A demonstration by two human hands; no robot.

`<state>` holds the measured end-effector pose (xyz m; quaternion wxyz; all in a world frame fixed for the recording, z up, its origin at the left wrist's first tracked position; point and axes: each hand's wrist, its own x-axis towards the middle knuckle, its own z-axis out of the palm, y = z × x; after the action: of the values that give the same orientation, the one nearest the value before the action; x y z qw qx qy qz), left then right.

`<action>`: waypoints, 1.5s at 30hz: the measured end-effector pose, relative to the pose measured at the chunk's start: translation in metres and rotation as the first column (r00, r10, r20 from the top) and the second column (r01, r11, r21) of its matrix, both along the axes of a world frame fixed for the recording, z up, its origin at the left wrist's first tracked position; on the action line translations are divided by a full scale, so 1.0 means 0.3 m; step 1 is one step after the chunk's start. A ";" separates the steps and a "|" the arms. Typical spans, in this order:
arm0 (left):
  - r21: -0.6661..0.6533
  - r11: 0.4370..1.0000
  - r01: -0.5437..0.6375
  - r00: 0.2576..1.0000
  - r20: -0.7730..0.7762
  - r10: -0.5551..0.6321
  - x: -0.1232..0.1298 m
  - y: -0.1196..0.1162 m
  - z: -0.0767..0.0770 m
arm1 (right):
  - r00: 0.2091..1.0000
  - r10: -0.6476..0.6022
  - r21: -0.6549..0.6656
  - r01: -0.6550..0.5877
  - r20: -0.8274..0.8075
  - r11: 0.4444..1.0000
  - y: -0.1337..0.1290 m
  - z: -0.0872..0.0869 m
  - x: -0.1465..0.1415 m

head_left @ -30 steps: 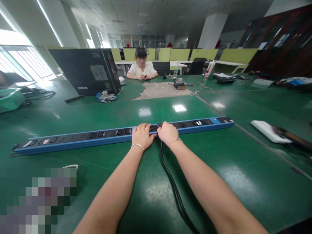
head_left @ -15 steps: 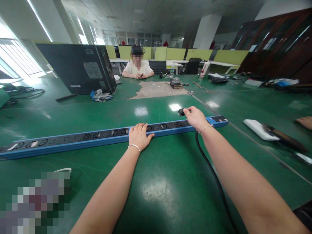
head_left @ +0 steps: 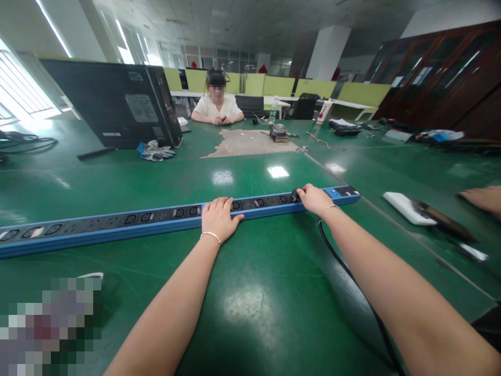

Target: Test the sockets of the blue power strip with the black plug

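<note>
A long blue power strip (head_left: 180, 227) with black sockets lies across the green table. My left hand (head_left: 221, 216) rests flat over its middle, thumb spread to the right. Toward the strip's right end, my right hand (head_left: 315, 199) pinches a black plug (head_left: 295, 195), which is at the socket face; whether its pins are inserted cannot be made out. A black cable (head_left: 344, 269) runs from under my right wrist down toward the lower right.
Behind the strip stand a black computer case (head_left: 117, 104) and gloves (head_left: 155, 151). A person (head_left: 217, 107) sits opposite. At the right are a white-and-black object (head_left: 409, 209) and another person's hand (head_left: 481, 199). A blurred-out item (head_left: 50, 324) lies lower left.
My right hand has lowered the plug from above and behind the strip onto its socket face. My left hand stays on the strip. The whole view has shifted slightly.
</note>
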<state>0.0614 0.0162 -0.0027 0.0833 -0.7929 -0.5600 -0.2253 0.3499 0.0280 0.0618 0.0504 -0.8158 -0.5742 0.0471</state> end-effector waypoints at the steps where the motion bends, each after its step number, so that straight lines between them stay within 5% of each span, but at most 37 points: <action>1: 0.000 1.000 0.000 1.000 0.002 0.000 0.000 0.000 0.000 | 1.000 -0.001 -0.013 0.001 0.008 1.000 0.003 -0.001 -0.003; 20: 0.001 1.000 -0.007 1.000 0.015 0.007 0.005 -0.004 0.004 | 0.995 -0.008 -0.197 0.027 0.098 0.980 -0.021 0.016 -0.088; 29: -0.010 1.000 -0.027 1.000 -0.010 0.027 0.007 -0.008 0.007 | 0.995 -0.023 -0.091 0.032 0.093 0.995 -0.042 -0.024 -0.086; 33: -0.016 0.999 -0.037 0.999 -0.005 0.037 0.008 -0.009 0.006 | 0.995 0.069 -0.157 -0.056 0.077 0.986 -0.025 0.023 -0.057; 37: -0.009 1.000 -0.022 1.000 0.014 0.022 0.008 -0.009 0.006 | 0.970 0.199 -0.088 -0.188 0.138 0.978 -0.008 0.142 0.005; 41: -0.010 0.999 -0.031 0.999 0.011 0.032 0.008 -0.008 0.006 | 0.985 0.027 0.032 -0.033 0.170 0.999 -0.008 0.233 0.126; 45: 0.011 1.000 -0.017 1.000 0.006 0.017 0.005 -0.007 0.002 | 0.981 -0.038 -0.035 0.045 0.189 0.998 -0.019 0.201 0.251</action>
<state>0.0629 0.0140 -0.0021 0.0881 -0.7870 -0.5657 -0.2301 0.4253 0.0224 0.1223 -0.0191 -0.8291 -0.5583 -0.0204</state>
